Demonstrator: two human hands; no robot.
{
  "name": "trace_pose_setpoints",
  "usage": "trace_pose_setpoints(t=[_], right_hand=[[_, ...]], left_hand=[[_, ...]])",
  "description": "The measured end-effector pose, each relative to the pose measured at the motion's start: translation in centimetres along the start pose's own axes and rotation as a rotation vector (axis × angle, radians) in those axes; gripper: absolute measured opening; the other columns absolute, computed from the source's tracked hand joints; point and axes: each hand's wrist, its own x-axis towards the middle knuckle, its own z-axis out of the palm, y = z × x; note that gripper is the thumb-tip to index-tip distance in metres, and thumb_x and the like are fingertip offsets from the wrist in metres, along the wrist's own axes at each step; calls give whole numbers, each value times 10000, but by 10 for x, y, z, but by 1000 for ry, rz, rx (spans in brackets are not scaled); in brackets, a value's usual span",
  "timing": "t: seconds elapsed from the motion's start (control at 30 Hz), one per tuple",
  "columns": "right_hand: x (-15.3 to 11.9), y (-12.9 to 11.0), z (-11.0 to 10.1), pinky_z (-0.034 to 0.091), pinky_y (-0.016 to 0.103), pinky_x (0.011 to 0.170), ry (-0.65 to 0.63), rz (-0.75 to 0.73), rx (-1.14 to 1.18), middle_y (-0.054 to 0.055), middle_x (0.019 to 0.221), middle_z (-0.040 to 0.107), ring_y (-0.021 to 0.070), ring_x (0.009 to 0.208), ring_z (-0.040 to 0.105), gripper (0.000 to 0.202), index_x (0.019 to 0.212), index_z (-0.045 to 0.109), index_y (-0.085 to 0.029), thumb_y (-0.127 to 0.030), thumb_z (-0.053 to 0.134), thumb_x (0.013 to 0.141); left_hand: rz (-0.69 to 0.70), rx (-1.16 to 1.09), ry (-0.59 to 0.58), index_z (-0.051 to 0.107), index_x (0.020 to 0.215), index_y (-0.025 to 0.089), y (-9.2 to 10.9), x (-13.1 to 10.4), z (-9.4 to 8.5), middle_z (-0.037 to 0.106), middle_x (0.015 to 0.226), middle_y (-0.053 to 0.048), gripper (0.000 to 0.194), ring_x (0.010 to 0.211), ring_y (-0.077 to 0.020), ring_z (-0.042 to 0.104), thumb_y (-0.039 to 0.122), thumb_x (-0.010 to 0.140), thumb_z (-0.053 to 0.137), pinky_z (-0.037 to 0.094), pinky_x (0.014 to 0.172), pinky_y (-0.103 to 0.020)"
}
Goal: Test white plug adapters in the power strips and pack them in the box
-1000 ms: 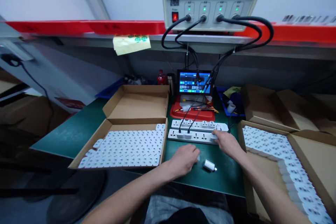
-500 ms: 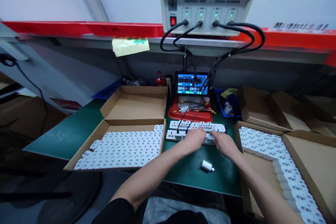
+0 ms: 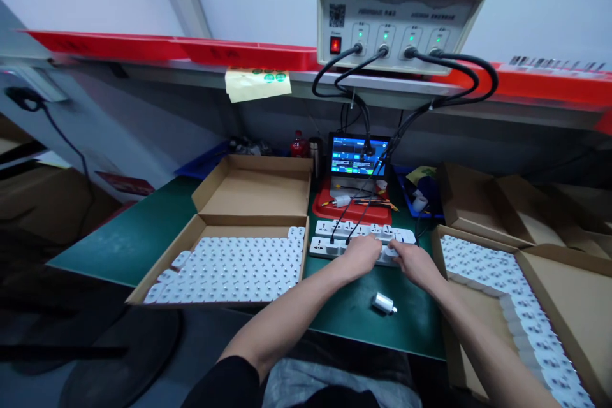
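Two white power strips (image 3: 319, 247) lie one behind the other on the green table (image 3: 335, 312). My left hand (image 3: 364, 254) is closed over the front strip, and whatever its fingers hold is hidden beneath them. Just to its right, my right hand (image 3: 412, 260) pinches a small white piece at the right end of that strip. Black cables run down into the front strip, left of my hands. A white cylindrical piece with a metal tip (image 3: 384, 303) lies on its side on the table nearer to me.
Open cardboard boxes of white pieces stand left (image 3: 224, 271) and right (image 3: 521, 306). Behind the strips are a red tray (image 3: 329, 207) and a lit screen (image 3: 358, 156). Black cables hang from a box with green lights (image 3: 401, 19) on the shelf.
The whole view has shifted, so the scene sits slightly further right in the picture. My hands stay at the front strip, with little visible change in their grip.
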Motion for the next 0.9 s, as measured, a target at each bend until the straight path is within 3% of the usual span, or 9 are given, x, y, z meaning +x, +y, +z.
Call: trace_pose_setpoints(t=[0.23,0.37,0.43,0.5,0.57,0.63,0.7,0.8,0.9], right_hand=[[2,5,-4,508,352,934,47,-91,31,138,1252,805,312,1167,745,340,1318,699,-224,-240,639,984],[12,-17,4,489,451,1132,292,-252,250,128,1380,766,321,1302,673,361,1351,726,-228,-305,626,1013],[21,-40,9,497,466,1127,363,-272,373,126,1346,775,313,1263,681,341,1321,745,-227,-336,636,1017],[34,-66,13,522,451,1064,365,-273,472,117,1242,797,298,1174,700,289,1237,769,-221,-343,674,993],[46,-90,13,537,416,969,333,-258,545,94,1071,806,277,1036,709,177,1062,783,-207,-325,714,950],[56,-108,12,535,384,894,312,-241,592,68,933,791,254,922,701,98,902,760,-205,-294,721,918],[60,-115,9,531,365,863,327,-220,624,60,898,788,240,875,697,105,886,754,-208,-286,693,923],[56,-104,2,530,345,828,351,-178,664,57,894,791,227,839,697,183,988,777,-212,-341,650,958],[43,-66,-8,519,327,766,316,-129,684,51,836,784,224,782,696,243,975,793,-202,-412,682,925]], left_hand=[[57,-18,71,726,1274,107,3,-13,3,752,1226,-192,333,1019,-366,792,106,948,659,657,893,-459],[33,-167,425,647,1352,175,-21,-53,6,763,1170,-128,322,1000,-296,778,283,1048,655,635,890,-411],[-73,-289,620,626,1339,196,-42,-71,5,761,1056,-74,319,959,-253,760,352,1063,660,610,875,-366],[-201,-396,731,612,1326,203,-64,-81,4,724,939,-19,346,890,-219,732,356,1031,708,576,832,-322],[-268,-444,715,627,1310,206,-83,-84,2,700,896,7,370,866,-201,708,315,982,758,540,811,-296],[-261,-433,590,694,1217,207,-96,-82,2,714,903,3,295,876,-198,697,248,939,783,514,814,-288],[-231,-403,455,751,1037,199,-104,-78,3,741,920,-16,117,899,-203,696,185,922,767,501,828,-290],[-205,-407,360,764,880,188,-109,-76,3,776,938,-36,81,938,-215,708,128,920,726,503,867,-299],[-196,-456,417,771,902,191,-109,-78,0,797,969,-43,113,956,-212,720,109,935,700,508,904,-298]])
